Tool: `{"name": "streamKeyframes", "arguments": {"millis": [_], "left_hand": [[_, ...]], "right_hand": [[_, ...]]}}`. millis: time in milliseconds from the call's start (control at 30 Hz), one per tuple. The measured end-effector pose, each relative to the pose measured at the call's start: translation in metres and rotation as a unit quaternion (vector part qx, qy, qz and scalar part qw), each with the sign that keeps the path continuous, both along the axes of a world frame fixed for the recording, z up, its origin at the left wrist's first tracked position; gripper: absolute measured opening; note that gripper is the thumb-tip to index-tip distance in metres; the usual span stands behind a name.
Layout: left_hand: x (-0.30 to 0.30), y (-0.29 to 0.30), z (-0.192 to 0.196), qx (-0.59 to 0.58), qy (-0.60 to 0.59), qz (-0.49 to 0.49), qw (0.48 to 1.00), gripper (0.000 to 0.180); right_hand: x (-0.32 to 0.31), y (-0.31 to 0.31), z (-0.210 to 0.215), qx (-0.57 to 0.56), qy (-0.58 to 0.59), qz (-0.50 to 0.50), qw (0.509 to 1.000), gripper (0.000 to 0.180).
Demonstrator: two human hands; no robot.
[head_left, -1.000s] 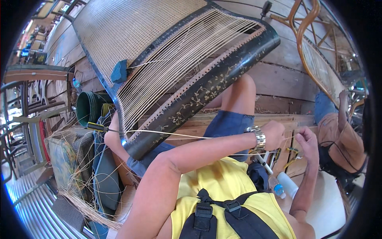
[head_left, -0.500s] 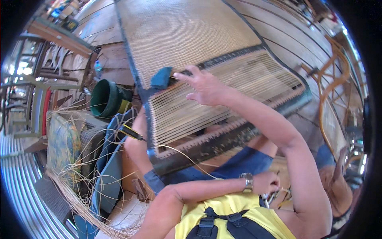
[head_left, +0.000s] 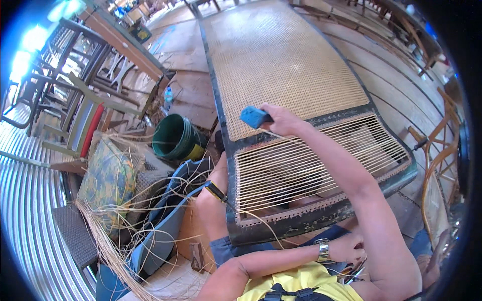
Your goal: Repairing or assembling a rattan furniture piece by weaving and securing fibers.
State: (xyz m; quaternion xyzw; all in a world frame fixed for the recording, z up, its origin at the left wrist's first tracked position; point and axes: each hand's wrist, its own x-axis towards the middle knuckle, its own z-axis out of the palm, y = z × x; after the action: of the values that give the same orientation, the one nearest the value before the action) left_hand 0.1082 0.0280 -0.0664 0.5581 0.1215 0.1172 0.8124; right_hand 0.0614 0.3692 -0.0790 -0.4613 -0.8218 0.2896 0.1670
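My right hand [head_left: 284, 121] is closed around a blue sponge-like block [head_left: 255, 117], held over the cane-woven panel of a dark wooden frame [head_left: 232, 188]. Below that panel, pale cane strands [head_left: 281, 168] run side by side across a second opening edged with small holes. Wearing a metal watch, my left hand [head_left: 348, 249] rests near my lap with its fingers curled; what they hold, if anything, is hidden. A yellow-and-black handled tool [head_left: 216, 191] meets the frame's near left side. From that corner a loose strand [head_left: 268, 226] curves toward my lap.
Left of the frame stand a green bucket [head_left: 173, 136], a patterned cushion [head_left: 108, 180] and a tangled bundle of long cane strands [head_left: 100, 236]. A water bottle [head_left: 168, 95] sits beyond the bucket. Stacked chair frames [head_left: 75, 65] are farther left; a bent wooden chair frame [head_left: 433, 150] is at right.
My right hand has taken the blue block off the frame and lifted it. The view has shifted, so the frame appears farther right. My left hand stays near my lap.
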Motion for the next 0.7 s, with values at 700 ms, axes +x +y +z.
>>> {"name": "streamKeyframes", "arguments": {"millis": [700], "left_hand": [[0.131,0.028,0.023,-0.302,0.078,0.170,0.935,0.005]], "right_hand": [[0.315,-0.355,0.085,0.056,0.282,-0.373,0.882,0.039]]}}
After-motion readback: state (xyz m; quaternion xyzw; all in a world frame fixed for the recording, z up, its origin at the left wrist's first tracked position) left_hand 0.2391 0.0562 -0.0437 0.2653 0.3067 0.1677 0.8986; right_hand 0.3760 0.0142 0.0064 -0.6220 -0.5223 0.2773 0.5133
